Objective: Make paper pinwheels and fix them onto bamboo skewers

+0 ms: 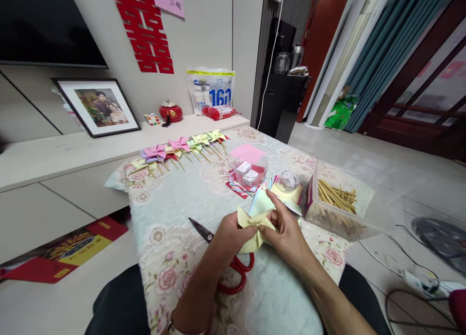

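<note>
Between my two hands is a pale yellow paper pinwheel, its blades folded in toward the centre. My left hand grips its left side, thumb pressed near the middle. From the right, my right hand pinches it, thumb also at the centre and the index finger raised. Whether a pin sits at the centre is too small to tell. Scissors with red handles lie on the cloth beneath my left wrist, blades pointing away to the left. Coloured paper sheets lie just beyond my hands.
Finished pinwheels on sticks line the table's far left edge. A clear box of wooden sticks stands at the right. Round clear tubs holding small white boxes sit on paper. Flowered cloth covers the table.
</note>
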`<state>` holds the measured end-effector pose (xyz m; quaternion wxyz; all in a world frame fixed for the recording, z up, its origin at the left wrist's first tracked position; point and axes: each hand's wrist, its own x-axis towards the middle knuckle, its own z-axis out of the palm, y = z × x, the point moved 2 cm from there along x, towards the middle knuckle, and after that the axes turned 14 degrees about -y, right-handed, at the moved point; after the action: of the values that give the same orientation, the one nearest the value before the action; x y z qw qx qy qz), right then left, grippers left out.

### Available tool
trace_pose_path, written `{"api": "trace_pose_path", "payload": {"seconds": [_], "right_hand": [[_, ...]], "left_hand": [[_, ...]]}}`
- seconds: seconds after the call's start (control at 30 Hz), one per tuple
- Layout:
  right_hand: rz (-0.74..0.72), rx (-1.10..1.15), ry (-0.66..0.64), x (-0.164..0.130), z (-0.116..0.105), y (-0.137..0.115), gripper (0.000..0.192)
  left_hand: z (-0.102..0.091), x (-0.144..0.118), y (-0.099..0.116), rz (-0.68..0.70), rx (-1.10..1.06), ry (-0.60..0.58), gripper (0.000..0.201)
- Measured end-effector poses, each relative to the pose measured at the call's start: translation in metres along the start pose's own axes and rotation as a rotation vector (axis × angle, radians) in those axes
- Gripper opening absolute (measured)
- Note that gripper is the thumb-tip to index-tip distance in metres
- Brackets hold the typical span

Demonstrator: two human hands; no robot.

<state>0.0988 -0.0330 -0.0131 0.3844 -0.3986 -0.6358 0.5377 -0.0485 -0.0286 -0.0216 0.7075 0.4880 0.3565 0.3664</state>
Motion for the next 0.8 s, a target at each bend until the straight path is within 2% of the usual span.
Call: {"api": "trace_pose_path", "payload": {"seconds": [0.3,0.37,0.43,0.53,0.6,0.67,0.8], "right_hand": [[-0.004,-0.071,-0.050,0.000,-0.002,-0.004,0.074],[-0.015,-0.103,-0.044,-0.001,-0.010,-0.010,0.068],[-0.039,-0.158,0.018,-0.004,-0.025,-0.018,0.057],[-0.046,-0.308,0.180,-0.013,-0.052,-0.031,0.026],[-0.019,-0.429,0.221,-0.020,-0.064,-0.039,0.021],[0.027,-0.579,0.187,-0.024,-0.069,-0.044,0.023],[0.138,-0.915,0.071,-0.026,-0.064,-0.043,0.022]], "left_hand": [[-0.006,-0.001,-0.002,-0.067,0.092,0.020,0.023],[-0.009,0.000,-0.004,-0.048,0.057,0.024,0.024],[-0.012,0.002,-0.006,-0.023,-0.004,0.067,0.025],[-0.014,0.003,-0.007,0.005,-0.085,0.133,0.026],[-0.014,0.003,-0.006,0.017,-0.126,0.141,0.028],[-0.013,0.003,-0.006,0.018,-0.164,0.140,0.030],[-0.012,0.004,-0.005,0.010,-0.193,0.162,0.031]]}}
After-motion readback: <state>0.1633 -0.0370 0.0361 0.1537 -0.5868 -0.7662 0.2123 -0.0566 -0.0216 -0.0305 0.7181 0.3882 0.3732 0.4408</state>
